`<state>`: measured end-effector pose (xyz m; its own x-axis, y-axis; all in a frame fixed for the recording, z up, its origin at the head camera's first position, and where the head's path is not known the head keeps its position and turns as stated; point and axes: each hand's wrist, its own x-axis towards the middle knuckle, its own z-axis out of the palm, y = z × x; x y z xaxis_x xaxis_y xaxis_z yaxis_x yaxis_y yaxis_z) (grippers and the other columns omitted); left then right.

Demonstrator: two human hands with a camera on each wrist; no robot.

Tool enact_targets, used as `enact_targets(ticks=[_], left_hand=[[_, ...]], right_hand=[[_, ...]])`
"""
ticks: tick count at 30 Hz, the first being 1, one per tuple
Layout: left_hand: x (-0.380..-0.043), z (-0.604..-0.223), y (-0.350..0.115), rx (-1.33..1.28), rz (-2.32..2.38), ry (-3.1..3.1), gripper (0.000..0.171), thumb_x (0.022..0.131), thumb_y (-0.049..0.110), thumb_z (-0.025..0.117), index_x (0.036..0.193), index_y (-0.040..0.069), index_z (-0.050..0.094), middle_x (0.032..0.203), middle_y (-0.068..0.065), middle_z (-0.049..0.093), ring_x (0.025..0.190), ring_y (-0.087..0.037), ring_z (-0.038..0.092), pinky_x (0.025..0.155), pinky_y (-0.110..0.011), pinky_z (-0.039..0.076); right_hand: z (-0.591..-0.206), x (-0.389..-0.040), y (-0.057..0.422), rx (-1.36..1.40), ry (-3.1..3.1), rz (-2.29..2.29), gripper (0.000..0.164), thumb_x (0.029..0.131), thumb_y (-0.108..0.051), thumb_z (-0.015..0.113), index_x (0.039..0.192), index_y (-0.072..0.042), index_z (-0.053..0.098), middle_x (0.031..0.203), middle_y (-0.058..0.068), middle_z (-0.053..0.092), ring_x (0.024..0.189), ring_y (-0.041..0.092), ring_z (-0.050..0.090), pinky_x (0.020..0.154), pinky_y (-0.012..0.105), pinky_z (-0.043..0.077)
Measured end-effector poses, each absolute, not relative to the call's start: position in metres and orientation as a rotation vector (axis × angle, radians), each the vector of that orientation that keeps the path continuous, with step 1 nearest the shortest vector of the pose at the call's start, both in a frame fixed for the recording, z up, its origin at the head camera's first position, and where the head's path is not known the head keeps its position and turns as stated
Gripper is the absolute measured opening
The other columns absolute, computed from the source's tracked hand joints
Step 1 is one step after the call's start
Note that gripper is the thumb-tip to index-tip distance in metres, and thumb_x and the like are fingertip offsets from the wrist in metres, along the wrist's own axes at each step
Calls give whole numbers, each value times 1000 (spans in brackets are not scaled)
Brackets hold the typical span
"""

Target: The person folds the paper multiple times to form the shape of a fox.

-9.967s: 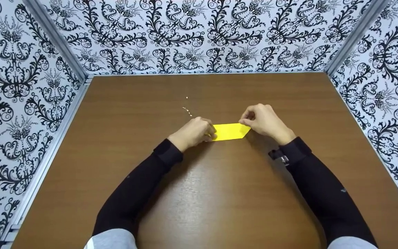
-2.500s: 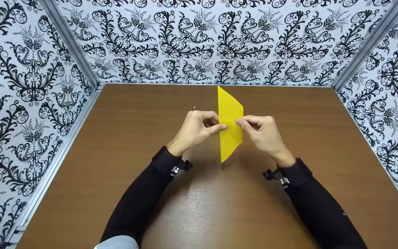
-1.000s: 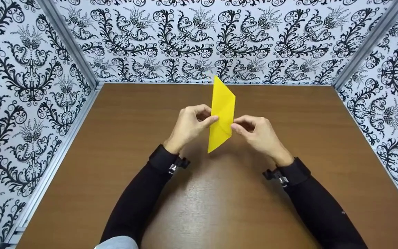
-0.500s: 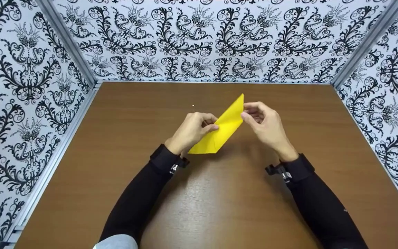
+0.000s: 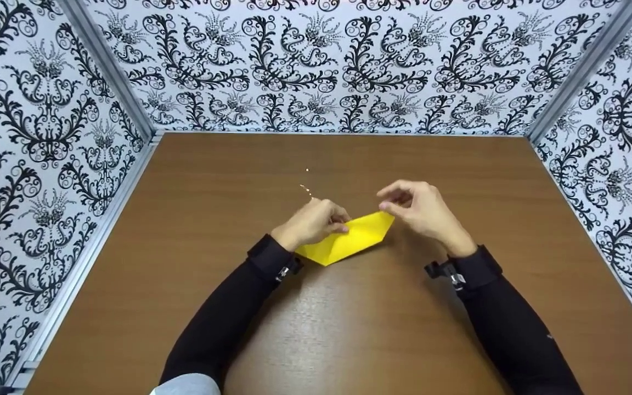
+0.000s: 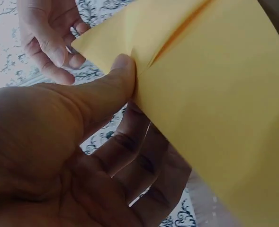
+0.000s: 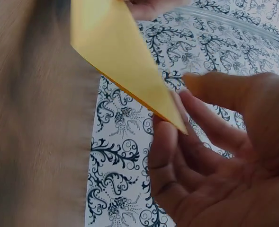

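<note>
A folded yellow sheet of paper (image 5: pixel 361 235) is held slantwise low over the table, its pointed right end towards my right hand. My left hand (image 5: pixel 311 224) pinches its far edge; in the left wrist view the thumb (image 6: pixel 122 71) lies on the paper beside a raised fold, with the other fingers partly behind the sheet. At the paper's right tip is my right hand (image 5: pixel 424 213). In the right wrist view its thumb (image 7: pixel 220 90) stands off the paper, while loosely bent fingers (image 7: pixel 164 146) lie by the tip; whether they touch it I cannot tell.
Small white specks (image 5: pixel 308 191) lie on the brown wooden table (image 5: pixel 316 329) beyond the left hand. Patterned black-and-white panels (image 5: pixel 316 66) with metal posts (image 5: pixel 110 71) enclose the table at the back and both sides. Each wrist wears a dark camera strap (image 5: pixel 472 269).
The paper has been turned from upright to slanted and lowered towards the table. Both hands came down with it. The right thumb and fingers have loosened at its right end.
</note>
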<state>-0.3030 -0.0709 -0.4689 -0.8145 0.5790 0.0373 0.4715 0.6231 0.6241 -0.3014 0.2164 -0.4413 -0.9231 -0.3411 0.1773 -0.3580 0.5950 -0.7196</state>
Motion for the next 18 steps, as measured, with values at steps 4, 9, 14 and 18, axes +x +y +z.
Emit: enact_targets(ticks=[4,9,14,18], left_hand=[[-304,-479,-71,893,913,2671,17,110,17,84,122,7,91,115,-13,91,105,-29,86,98,-45,70],[-305,-488,-68,884,885,2700,17,110,17,83,122,8,90,117,-12,91,107,-29,86,99,-45,70],[-306,-492,-64,894,860,2765,14,109,19,86,119,10,91,110,-8,91,99,-26,84,90,-43,68],[-305,-492,-62,929,854,2813,11,107,16,87,116,11,92,109,-8,90,101,-26,80,90,-43,66]], right_hand=[[-448,-300,218,659,-2945,1129,24,106,-16,88,129,-10,87,116,10,88,100,26,78,88,25,62],[-455,-299,217,712,-3000,1012,27,105,-13,89,130,-6,87,111,11,88,96,26,80,87,34,63],[-464,-299,213,767,-3038,915,28,102,-12,91,129,-5,87,109,12,88,96,27,81,86,42,67],[-471,-297,209,797,-3080,830,29,99,-13,94,127,-6,88,114,13,88,104,30,80,95,50,68]])
